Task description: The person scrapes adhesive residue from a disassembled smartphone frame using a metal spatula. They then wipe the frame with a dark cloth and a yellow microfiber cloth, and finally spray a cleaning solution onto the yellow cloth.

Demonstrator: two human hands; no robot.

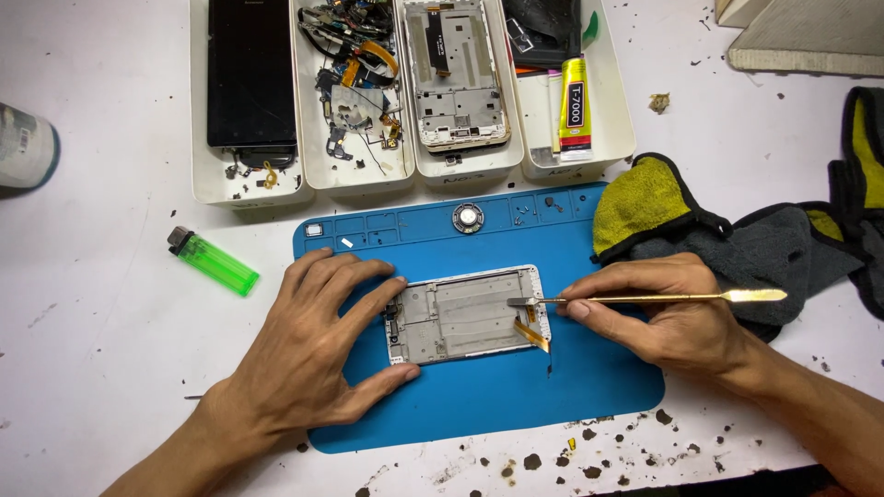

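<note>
On the blue mat (479, 405) we see the left hand (308, 345) spread open, its fingers and thumb bracing the left end of the bare phone frame (460, 317) that lies at the mat's middle. At the frame's right end the right hand (668, 308) pinches a thin metal spudger (645, 297), whose flat tip seems to touch the frame's edge beside an orange flex strip (532, 335). Right of the mat lies a grey and yellow cloth (737, 239).

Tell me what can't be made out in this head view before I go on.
- Head view: the thin metal spatula tool's grip section, covered by the right hand.
- The silver phone frame's left edge, hidden behind the left hand.
- The white compartment trays and dark phone panel, cut by the top edge.
- Small screws on the blue mat: too tiny.
</note>
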